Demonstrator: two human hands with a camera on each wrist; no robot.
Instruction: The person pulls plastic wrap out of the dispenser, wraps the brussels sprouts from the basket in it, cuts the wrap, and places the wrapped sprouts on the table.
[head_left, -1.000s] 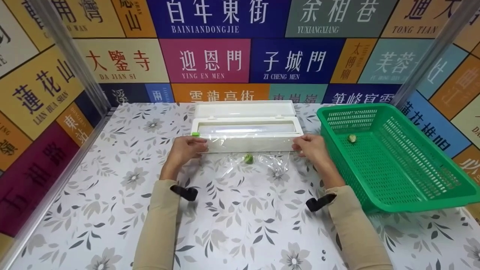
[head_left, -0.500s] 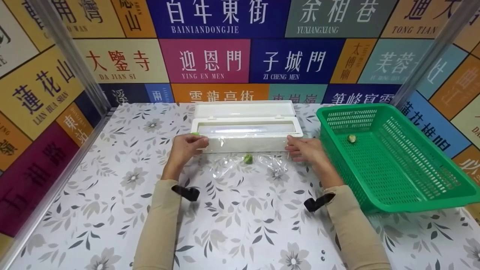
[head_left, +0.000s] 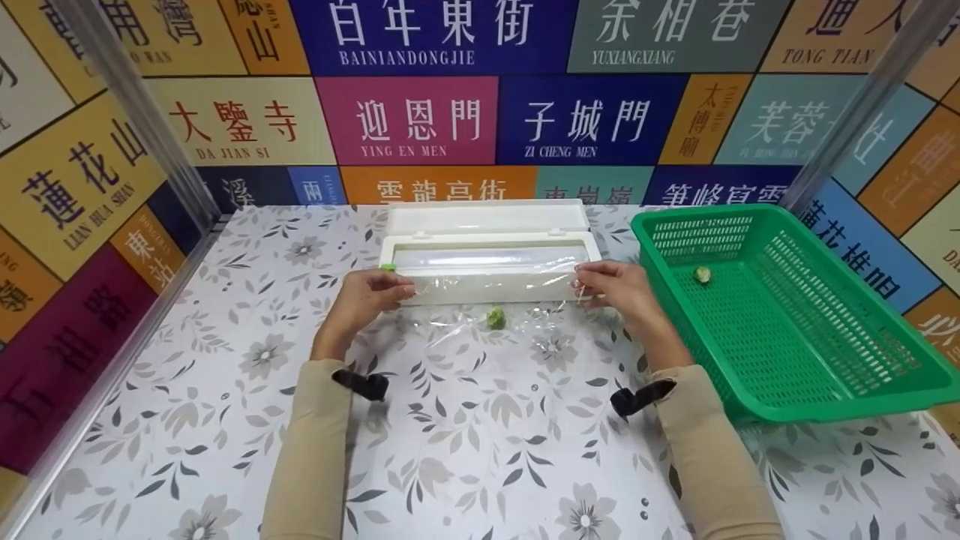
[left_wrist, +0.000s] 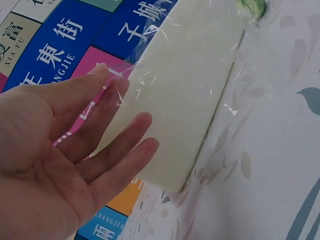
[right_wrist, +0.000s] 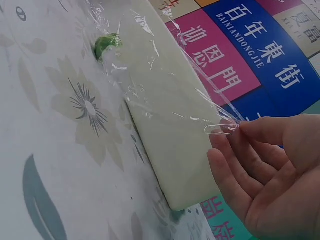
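Clear cling film (head_left: pixel 495 283) stretches between the two hands, in front of a white cling film dispenser (head_left: pixel 491 292) whose lid stands up at the back. At the left, my left hand (head_left: pixel 369 291) pinches one corner between thumb and forefinger, the other fingers loosely bent in the left wrist view. My right hand (head_left: pixel 619 291) pinches the opposite corner, where the film bunches at the fingertips in the right wrist view. A small round green vegetable (head_left: pixel 496 319) lies at the dispenser's front, with the crinkled film over and about it.
To the right stands a green plastic basket (head_left: pixel 795 411) with a small pale-green vegetable piece (head_left: pixel 702 275) inside. A green slider (head_left: pixel 388 268) sits at the dispenser's left end. Sign-patterned panels (head_left: pixel 420 120) rise behind the flower-print tablecloth (head_left: pixel 465 450).
My right hand shifted slightly left, opened its fingers a little, then pinched the film's corner and lifted it slightly. The left hand stays nearly in place. The vegetable has hardly moved.
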